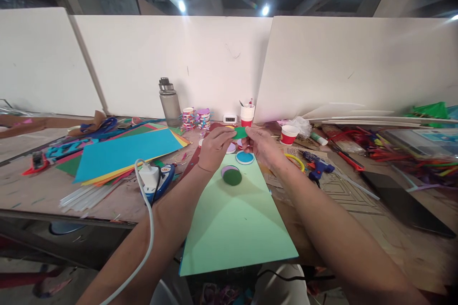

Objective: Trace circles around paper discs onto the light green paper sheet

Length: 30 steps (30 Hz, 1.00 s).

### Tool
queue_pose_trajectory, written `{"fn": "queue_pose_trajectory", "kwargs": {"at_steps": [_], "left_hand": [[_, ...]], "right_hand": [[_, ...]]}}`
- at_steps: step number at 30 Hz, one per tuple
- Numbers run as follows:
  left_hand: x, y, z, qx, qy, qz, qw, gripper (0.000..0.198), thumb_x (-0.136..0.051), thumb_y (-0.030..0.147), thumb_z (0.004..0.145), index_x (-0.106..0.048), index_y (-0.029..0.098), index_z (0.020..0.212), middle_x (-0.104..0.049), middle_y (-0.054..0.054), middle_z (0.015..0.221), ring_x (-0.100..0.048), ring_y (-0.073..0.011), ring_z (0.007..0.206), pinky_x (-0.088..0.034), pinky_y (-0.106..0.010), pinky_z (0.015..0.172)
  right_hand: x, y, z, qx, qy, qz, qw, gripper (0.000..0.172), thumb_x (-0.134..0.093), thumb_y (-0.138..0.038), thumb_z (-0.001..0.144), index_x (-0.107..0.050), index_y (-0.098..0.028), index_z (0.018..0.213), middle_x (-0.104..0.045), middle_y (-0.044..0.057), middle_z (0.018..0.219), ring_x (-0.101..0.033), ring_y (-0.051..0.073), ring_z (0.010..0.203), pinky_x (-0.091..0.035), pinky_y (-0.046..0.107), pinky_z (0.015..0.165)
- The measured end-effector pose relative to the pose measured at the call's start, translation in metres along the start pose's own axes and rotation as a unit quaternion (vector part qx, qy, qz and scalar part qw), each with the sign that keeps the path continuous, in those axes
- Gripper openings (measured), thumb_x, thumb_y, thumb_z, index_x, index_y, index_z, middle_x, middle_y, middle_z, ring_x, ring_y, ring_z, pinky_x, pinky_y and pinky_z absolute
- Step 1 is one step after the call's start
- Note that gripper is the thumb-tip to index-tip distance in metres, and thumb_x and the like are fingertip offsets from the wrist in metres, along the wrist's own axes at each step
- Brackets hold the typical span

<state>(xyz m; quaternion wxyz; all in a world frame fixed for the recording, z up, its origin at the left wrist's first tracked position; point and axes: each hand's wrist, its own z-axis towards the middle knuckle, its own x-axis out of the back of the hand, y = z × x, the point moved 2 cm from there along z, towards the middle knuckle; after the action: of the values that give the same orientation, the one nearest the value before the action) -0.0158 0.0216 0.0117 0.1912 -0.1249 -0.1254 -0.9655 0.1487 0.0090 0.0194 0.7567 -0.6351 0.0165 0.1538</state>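
Both my hands are raised over a light green paper sheet [236, 219] that overhangs the table's front edge. My left hand [214, 147] and my right hand [261, 145] pinch opposite ends of a small dark green paper piece [240, 132] between them, fingers closed on it. Below the hands, on the sheet, lies a dark green disc [232, 177] overlapping a lilac disc, and a blue disc [245, 157] rests just beyond the sheet's far edge.
A stack of coloured paper with a blue top sheet [125, 151] lies at the left, with glue sticks [84, 195] and a white charger and cable [148, 176] near it. A grey bottle [170, 102], red-white cups [288, 134] and a blue glue gun [318, 167] stand behind and right.
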Motion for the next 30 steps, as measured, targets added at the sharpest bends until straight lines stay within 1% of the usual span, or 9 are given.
{"fn": "queue_pose_trajectory", "kwargs": {"at_steps": [2,4,6,8,10,12,14,20,30], "left_hand": [[-0.002,0.001,0.002,0.041,-0.005,-0.046,0.998,0.016,-0.059,0.019,0.09,-0.072,0.022,0.098,-0.07,-0.008,0.112,-0.065,-0.0189,0.108,-0.054,-0.034,0.092],[-0.006,0.001,0.004,0.134,0.003,-0.143,0.981,0.022,-0.062,0.024,0.088,-0.068,0.022,0.108,-0.066,-0.01,0.121,-0.063,-0.021,0.112,-0.054,-0.035,0.091],[-0.011,0.001,0.004,0.254,0.013,-0.273,0.928,0.032,-0.064,0.033,0.086,-0.063,0.02,0.115,-0.065,-0.011,0.121,-0.065,-0.0205,0.102,-0.056,-0.034,0.083],[-0.016,0.001,0.003,0.346,0.002,-0.364,0.865,0.037,-0.066,0.043,0.083,-0.063,0.018,0.11,-0.069,-0.008,0.104,-0.067,-0.017,0.082,-0.056,-0.031,0.071],[-0.018,0.001,0.003,0.392,-0.017,-0.378,0.839,0.039,-0.072,0.049,0.076,-0.066,0.015,0.093,-0.069,-0.004,0.082,-0.062,-0.0127,0.063,-0.051,-0.026,0.06],[-0.017,0.0,0.003,0.407,-0.019,-0.349,0.844,0.039,-0.079,0.049,0.069,-0.066,0.014,0.08,-0.065,0.0,0.067,-0.056,-0.0098,0.053,-0.046,-0.023,0.054],[-0.014,-0.001,0.003,0.412,-0.004,-0.321,0.853,0.037,-0.08,0.048,0.067,-0.066,0.015,0.075,-0.063,0.001,0.061,-0.054,-0.0093,0.05,-0.043,-0.023,0.052],[-0.011,0.004,0.006,0.41,0.01,-0.296,0.863,0.035,-0.079,0.047,0.067,-0.07,0.015,0.078,-0.063,0.0,0.06,-0.054,-0.0101,0.053,-0.039,-0.023,0.052],[-0.01,0.007,0.006,0.418,0.023,-0.292,0.86,0.033,-0.081,0.045,0.065,-0.07,0.015,0.073,-0.063,0.001,0.059,-0.051,-0.0091,0.052,-0.038,-0.022,0.051]], "right_hand": [[0.002,-0.001,0.0,0.027,0.018,-0.039,0.999,0.042,-0.075,-0.058,0.066,-0.058,-0.02,0.071,-0.055,-0.002,0.059,-0.049,0.012,0.054,-0.037,0.024,0.05],[0.007,-0.001,0.001,0.053,0.046,-0.118,0.991,0.038,-0.069,-0.057,0.072,-0.056,-0.021,0.071,-0.053,-0.003,0.058,-0.046,0.012,0.053,-0.035,0.025,0.05],[0.011,-0.001,0.001,0.092,0.074,-0.208,0.971,0.035,-0.061,-0.054,0.08,-0.054,-0.021,0.071,-0.052,-0.003,0.059,-0.044,0.012,0.054,-0.033,0.025,0.052],[0.012,-0.002,-0.001,0.136,0.086,-0.273,0.948,0.031,-0.054,-0.049,0.085,-0.055,-0.02,0.073,-0.054,-0.002,0.062,-0.046,0.013,0.058,-0.034,0.026,0.055],[0.01,-0.003,-0.003,0.169,0.076,-0.303,0.935,0.029,-0.051,-0.046,0.087,-0.058,-0.02,0.076,-0.058,0.0,0.067,-0.049,0.015,0.063,-0.037,0.027,0.059],[0.007,-0.004,-0.004,0.186,0.063,-0.309,0.93,0.028,-0.051,-0.045,0.087,-0.06,-0.019,0.08,-0.059,0.0,0.07,-0.051,0.015,0.066,-0.038,0.027,0.062],[0.006,-0.003,-0.004,0.189,0.065,-0.299,0.933,0.026,-0.054,-0.045,0.086,-0.06,-0.019,0.081,-0.058,-0.001,0.07,-0.049,0.015,0.064,-0.038,0.027,0.061],[0.008,0.0,-0.002,0.192,0.093,-0.262,0.941,0.023,-0.063,-0.043,0.079,-0.06,-0.02,0.077,-0.058,-0.002,0.068,-0.047,0.013,0.061,-0.037,0.026,0.059],[0.007,0.001,-0.001,0.178,0.083,-0.234,0.952,0.025,-0.062,-0.044,0.078,-0.063,-0.019,0.08,-0.063,0.0,0.073,-0.05,0.013,0.063,-0.04,0.026,0.059]]}}
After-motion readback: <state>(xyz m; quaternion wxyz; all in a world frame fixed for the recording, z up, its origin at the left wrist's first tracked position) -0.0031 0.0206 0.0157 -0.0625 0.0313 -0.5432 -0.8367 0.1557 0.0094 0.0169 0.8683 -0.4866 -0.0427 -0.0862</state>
